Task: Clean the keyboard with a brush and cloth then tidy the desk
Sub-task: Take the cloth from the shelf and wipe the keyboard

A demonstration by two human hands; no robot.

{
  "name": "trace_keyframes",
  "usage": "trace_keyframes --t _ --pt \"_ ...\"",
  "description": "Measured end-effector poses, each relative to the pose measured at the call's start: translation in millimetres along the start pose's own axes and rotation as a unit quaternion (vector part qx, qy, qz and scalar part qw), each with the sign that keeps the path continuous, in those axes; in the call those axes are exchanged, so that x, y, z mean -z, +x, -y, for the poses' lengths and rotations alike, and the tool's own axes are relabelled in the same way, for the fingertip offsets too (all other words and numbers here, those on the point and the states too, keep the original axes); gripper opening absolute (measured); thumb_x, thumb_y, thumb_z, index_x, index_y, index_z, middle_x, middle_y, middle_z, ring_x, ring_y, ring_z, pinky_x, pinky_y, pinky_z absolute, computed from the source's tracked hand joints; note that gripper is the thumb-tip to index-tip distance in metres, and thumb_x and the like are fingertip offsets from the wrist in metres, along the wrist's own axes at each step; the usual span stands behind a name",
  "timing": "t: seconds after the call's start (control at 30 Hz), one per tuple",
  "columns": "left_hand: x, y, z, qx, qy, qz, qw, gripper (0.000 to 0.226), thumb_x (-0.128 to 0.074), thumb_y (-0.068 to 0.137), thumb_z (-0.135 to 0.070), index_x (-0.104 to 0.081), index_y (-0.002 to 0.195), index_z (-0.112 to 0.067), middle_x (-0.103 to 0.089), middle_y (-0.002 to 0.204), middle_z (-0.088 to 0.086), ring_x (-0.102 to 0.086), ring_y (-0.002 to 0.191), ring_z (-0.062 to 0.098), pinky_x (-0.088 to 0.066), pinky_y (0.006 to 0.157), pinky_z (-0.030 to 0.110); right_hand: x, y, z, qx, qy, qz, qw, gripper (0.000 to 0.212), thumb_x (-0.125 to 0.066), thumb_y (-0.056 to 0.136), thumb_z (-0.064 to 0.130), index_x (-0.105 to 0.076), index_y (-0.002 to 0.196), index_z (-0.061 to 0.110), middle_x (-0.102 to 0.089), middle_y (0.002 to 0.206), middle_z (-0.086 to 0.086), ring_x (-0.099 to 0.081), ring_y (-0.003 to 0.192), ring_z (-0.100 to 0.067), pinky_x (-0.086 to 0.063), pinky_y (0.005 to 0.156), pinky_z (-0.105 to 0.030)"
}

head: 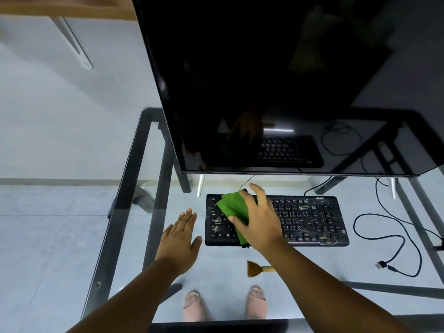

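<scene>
The monitor (276, 80) fills the upper middle of the frame, over a glass table (125, 188). Just below it, at centre, lies the keyboard (310, 219), smeared with pale dust, thickest toward its right end. The right hand (257, 219) presses a green cloth (231, 207) onto the keyboard's left half, fingers bent over the cloth. The left hand (180, 239) lies flat with straight fingers on the glass, just left of the keyboard and apart from it. The brush (258, 269) rests lower centre, partly under the right forearm (brushing looks done). To wipe well, I would brace the keyboard's edge with the left hand and draw the cloth rightward row by row, lightly, so no keys catch.
</scene>
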State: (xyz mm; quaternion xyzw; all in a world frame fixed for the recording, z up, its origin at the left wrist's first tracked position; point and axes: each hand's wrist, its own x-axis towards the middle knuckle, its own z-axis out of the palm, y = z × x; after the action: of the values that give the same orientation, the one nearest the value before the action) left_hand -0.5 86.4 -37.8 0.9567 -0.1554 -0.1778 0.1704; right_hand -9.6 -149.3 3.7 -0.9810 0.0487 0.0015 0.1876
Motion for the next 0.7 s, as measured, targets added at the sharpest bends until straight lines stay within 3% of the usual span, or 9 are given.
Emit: trace_keyframes --t 0.13,0.23,0.37,0.5,0.6,0.7 --pt "0 0 3 -0.010 -0.002 0.001 1.000 0.065 -0.033 0.100 -0.042 -0.003 0.155 -0.025 0.010 0.159 -0.012 0.005 0.149 0.009 -0.001 0.117 0.031 -5 -9 3 0.086 -0.070 0.075 0.991 0.066 -0.050 0.087 0.062 -0.032 0.145 0.036 -0.021 0.154 0.016 -0.043 0.115 -0.026 -0.053 0.089 -0.043" --pt "0 0 5 -0.013 0.004 0.008 1.000 0.065 -0.031 0.100 -0.045 -0.002 0.155 -0.025 0.010 0.160 -0.011 0.005 0.149 0.009 0.000 0.116 0.030 -7 -6 5 0.063 -0.081 0.101 0.990 0.057 -0.050 0.093 0.049 -0.032 0.146 0.036 -0.022 0.154 0.018 -0.041 0.112 -0.026 -0.053 0.089 -0.042" --pt "0 0 7 -0.017 0.012 0.014 1.000 0.076 -0.011 0.088 -0.060 0.000 0.155 -0.025 0.012 0.158 -0.013 0.006 0.149 0.009 0.001 0.115 0.029 -7 1 6 0.024 -0.020 0.102 0.994 0.053 -0.051 0.092 0.022 -0.039 0.144 0.026 -0.027 0.150 0.010 -0.047 0.113 -0.026 -0.052 0.093 -0.041" --pt "-1 -1 3 -0.023 0.015 0.015 1.000 0.081 -0.019 0.086 -0.072 0.002 0.154 -0.031 0.014 0.156 -0.017 0.013 0.145 0.005 0.002 0.116 0.033 -8 14 10 -0.031 -0.010 0.084 0.996 0.056 -0.050 0.093 0.019 -0.036 0.147 0.023 -0.028 0.153 0.007 -0.044 0.118 -0.026 -0.048 0.098 -0.039" --pt "-1 -1 -3 -0.026 0.016 0.018 0.999 0.089 -0.032 0.083 -0.077 0.004 0.153 -0.035 0.015 0.154 -0.017 0.017 0.141 0.002 0.004 0.116 0.035 -13 22 23 0.023 -0.006 0.111 0.994 0.058 -0.049 0.093 0.017 -0.036 0.148 0.027 -0.026 0.155 0.014 -0.038 0.124 -0.024 -0.048 0.100 -0.038" --pt "-4 1 -6 -0.027 0.039 0.005 0.999 0.088 -0.023 0.080 -0.078 0.003 0.153 -0.036 0.012 0.159 -0.014 0.012 0.147 0.007 0.005 0.116 0.035 -12 26 22 0.065 -0.016 0.136 0.988 0.057 -0.047 0.092 0.016 -0.038 0.146 0.032 -0.029 0.153 0.019 -0.039 0.123 -0.021 -0.048 0.099 -0.039"
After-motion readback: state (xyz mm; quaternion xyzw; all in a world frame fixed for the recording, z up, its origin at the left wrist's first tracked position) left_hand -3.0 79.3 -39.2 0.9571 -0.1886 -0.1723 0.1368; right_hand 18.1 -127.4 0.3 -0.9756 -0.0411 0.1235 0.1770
